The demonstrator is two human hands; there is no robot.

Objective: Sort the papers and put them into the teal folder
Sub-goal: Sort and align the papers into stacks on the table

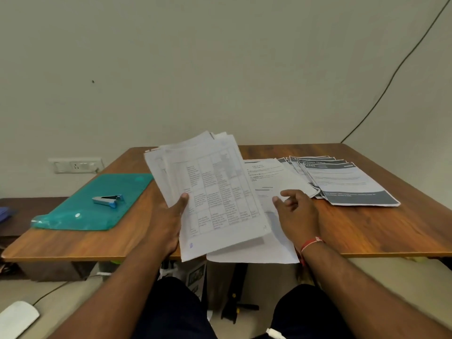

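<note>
My left hand (168, 223) grips a thick stack of white papers (215, 192) printed with tables, lifted and tilted above the wooden table (367, 228). My right hand (297, 216) hovers over white text sheets (266, 182) lying flat at the table's middle, fingers loosely curled and holding nothing. A fanned pile of sheets with dark grey headers (347, 182) lies to the right. The teal folder (97, 204) lies flat on the left of the table.
A small blue and silver staple remover (108, 199) sits on the teal folder. A wall socket (75, 165) is behind the table's left edge. A black cable (396, 69) runs down the wall at the right. My knees are under the front edge.
</note>
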